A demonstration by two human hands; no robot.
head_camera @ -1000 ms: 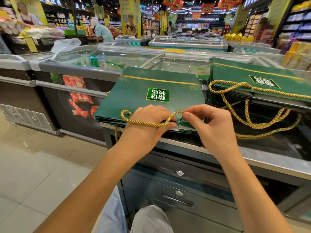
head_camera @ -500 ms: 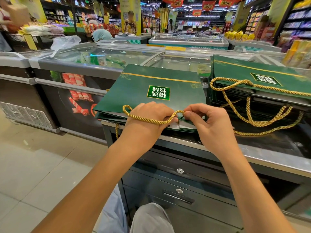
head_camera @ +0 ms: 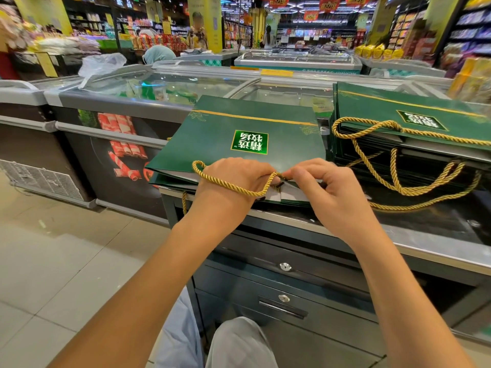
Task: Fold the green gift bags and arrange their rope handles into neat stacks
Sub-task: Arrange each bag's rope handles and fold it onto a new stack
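Note:
A flat stack of green gift bags [head_camera: 239,131] lies on the counter in front of me, logo upside down. Its gold rope handle [head_camera: 202,172] loops over the back of my left wrist. My left hand [head_camera: 233,179] rests curled on the stack's near edge. My right hand [head_camera: 318,184] pinches the rope's end at the bag's open edge, fingertips meeting those of the left hand. A second, taller stack of green bags [head_camera: 414,123] sits to the right, with several gold rope handles [head_camera: 398,187] hanging loose over its front.
The bags lie on a steel-edged counter [head_camera: 425,243] with locked drawers [head_camera: 284,282] below. Glass-topped freezer chests [head_camera: 164,86] stand behind and to the left. Tiled floor [head_camera: 53,261] opens at left. A person bends over beyond the freezers.
The hands have stayed at the bag's near edge, drawing slightly closer together, and the rope loop has settled lower across my left wrist. The camera has shifted a little.

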